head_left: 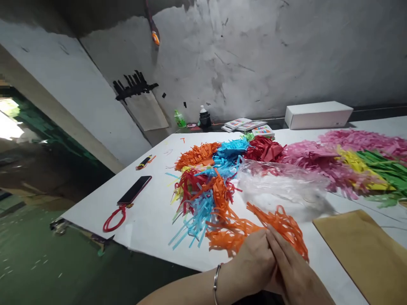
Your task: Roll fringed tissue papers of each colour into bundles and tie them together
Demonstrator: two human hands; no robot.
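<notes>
My left hand (pixel 254 262) and my right hand (pixel 291 271) meet at the table's near edge, fingers pressed together around a bunch of orange paper strips (pixel 254 231) that fans out up and to the right. My left wrist wears a thin bracelet (pixel 216 279). Just beyond lies a heap of mixed red, blue and orange strips (pixel 203 192). A crumpled clear plastic bag (pixel 282 186) lies behind the orange bunch.
A white table (pixel 149 212) carries piles of orange, blue, red, pink (pixel 321 159), yellow and green strips (pixel 388 169). A phone with a red cord (pixel 133 191) lies left, a brown envelope (pixel 362 250) right, a white box (pixel 318 114) and booklets at the back.
</notes>
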